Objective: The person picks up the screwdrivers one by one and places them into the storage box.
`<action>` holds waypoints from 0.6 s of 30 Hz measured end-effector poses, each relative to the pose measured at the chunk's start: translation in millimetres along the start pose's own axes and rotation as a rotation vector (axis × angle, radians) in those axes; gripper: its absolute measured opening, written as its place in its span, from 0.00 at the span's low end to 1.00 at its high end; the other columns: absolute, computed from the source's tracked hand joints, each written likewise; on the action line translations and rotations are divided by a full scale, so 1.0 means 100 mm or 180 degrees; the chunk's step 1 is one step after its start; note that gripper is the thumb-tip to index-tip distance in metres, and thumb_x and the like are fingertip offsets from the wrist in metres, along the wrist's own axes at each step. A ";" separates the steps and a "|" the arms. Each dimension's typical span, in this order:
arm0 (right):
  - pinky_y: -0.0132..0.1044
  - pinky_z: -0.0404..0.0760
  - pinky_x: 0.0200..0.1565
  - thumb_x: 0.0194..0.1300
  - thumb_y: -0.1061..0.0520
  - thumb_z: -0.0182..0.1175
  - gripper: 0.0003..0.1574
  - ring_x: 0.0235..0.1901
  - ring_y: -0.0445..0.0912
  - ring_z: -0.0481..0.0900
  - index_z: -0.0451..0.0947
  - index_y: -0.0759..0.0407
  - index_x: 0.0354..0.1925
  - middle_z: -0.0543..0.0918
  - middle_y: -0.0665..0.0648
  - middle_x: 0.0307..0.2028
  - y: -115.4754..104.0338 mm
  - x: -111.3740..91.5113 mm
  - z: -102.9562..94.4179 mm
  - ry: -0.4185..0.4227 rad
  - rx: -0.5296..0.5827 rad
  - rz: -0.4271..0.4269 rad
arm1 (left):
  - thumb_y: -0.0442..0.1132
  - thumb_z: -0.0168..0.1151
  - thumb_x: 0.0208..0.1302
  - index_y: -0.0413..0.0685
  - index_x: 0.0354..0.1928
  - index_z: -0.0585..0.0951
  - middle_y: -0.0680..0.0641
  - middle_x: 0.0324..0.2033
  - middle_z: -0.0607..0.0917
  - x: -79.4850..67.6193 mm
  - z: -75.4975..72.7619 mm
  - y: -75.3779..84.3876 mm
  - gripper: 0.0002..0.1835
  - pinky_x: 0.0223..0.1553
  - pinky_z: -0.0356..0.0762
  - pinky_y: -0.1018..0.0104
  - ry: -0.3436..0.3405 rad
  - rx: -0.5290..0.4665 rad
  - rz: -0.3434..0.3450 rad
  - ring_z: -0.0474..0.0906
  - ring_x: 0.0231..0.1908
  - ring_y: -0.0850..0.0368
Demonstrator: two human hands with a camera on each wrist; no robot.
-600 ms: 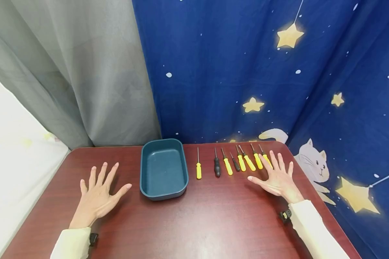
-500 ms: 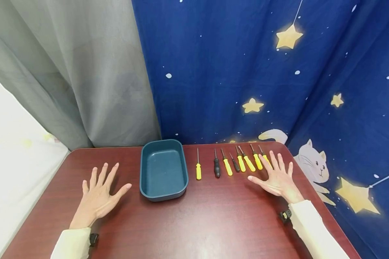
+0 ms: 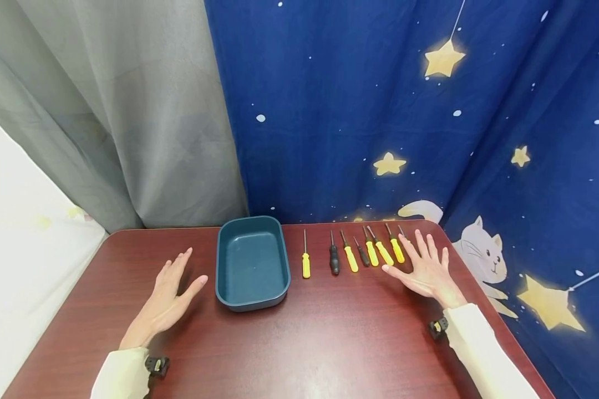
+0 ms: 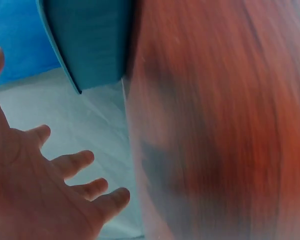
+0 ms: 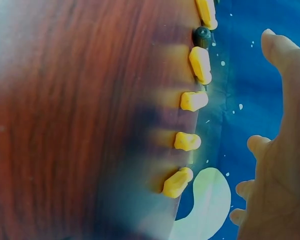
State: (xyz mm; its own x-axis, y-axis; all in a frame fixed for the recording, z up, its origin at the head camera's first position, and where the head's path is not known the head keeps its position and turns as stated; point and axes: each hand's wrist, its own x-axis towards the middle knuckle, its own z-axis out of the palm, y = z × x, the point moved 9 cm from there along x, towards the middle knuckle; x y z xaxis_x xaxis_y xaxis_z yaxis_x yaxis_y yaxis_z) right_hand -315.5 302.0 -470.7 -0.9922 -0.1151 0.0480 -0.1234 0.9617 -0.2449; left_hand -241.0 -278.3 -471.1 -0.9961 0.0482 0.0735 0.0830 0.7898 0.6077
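Observation:
My left hand [image 3: 162,302] hovers over the left of the table, fingers extended and thumb apart, nearest to a dark teal bin [image 3: 252,305]. In the left wrist view the bin's wall [image 4: 92,45] rises beyond the spread hand [image 4: 35,185]. On the right, my other hand [image 3: 426,276] is held with fingers spread over the end of a row of screwdrivers. A lone yellow screwdriver [image 3: 306,265] lies beside the bin. Further right come a black screwdriver [image 3: 334,259], a small black one [image 3: 364,256] and several yellow ones [image 3: 351,259]. My right hand partly hides the last.
The dark red wooden table [image 3: 299,343] reaches back to a grey curtain [image 3: 179,138] and a blue curtain [image 3: 329,111] printed with stars and a cat. White cloth [image 3: 30,249] hangs along the left side. A small dark device is strapped at each wrist.
My left hand has turned onto its side and shifted slightly right, its fingers closer together. The right hand stays almost still; the bin and screwdrivers lie as before.

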 end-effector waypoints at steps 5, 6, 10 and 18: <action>0.77 0.36 0.72 0.62 0.17 0.51 0.65 0.79 0.72 0.36 0.47 0.47 0.82 0.41 0.70 0.81 0.00 0.05 -0.05 0.0000 0.0000 0.0003 | 0.64 0.50 0.76 0.67 0.83 0.41 0.39 0.81 0.50 0.04 0.01 0.01 0.43 0.71 0.48 0.24 -0.0011 -0.0309 -0.0102 0.45 0.78 0.28; 0.76 0.38 0.72 0.62 0.17 0.51 0.65 0.79 0.72 0.37 0.47 0.47 0.82 0.42 0.70 0.81 0.00 0.06 -0.06 0.0001 -0.0005 0.0000 | 0.65 0.50 0.76 0.69 0.83 0.41 0.39 0.81 0.51 0.05 0.02 0.01 0.43 0.71 0.50 0.25 -0.0023 -0.0395 -0.0142 0.47 0.78 0.30; 0.75 0.44 0.73 0.64 0.18 0.51 0.63 0.79 0.71 0.39 0.48 0.50 0.82 0.43 0.70 0.81 0.01 0.12 -0.08 -0.0061 0.0041 -0.0005 | 0.66 0.48 0.76 0.75 0.82 0.41 0.40 0.80 0.55 0.07 0.05 0.03 0.41 0.72 0.54 0.29 -0.0096 -0.0799 -0.0298 0.53 0.78 0.34; 0.77 0.47 0.71 0.67 0.20 0.49 0.62 0.79 0.72 0.41 0.47 0.53 0.82 0.43 0.72 0.80 0.01 0.21 -0.10 -0.0299 0.0350 0.0048 | 0.63 0.42 0.80 0.68 0.82 0.45 0.41 0.79 0.60 0.13 0.14 0.12 0.36 0.69 0.72 0.53 -0.0321 -0.1712 -0.0344 0.59 0.77 0.41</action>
State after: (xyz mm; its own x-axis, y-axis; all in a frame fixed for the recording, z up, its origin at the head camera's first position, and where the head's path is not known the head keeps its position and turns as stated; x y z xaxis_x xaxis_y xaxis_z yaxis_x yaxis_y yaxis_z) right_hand -336.1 303.1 -460.5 -0.9906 -0.1285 -0.0462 -0.1045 0.9310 -0.3497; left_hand -253.3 -260.1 -474.0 -0.9954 0.0632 -0.0717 -0.0432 0.3715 0.9274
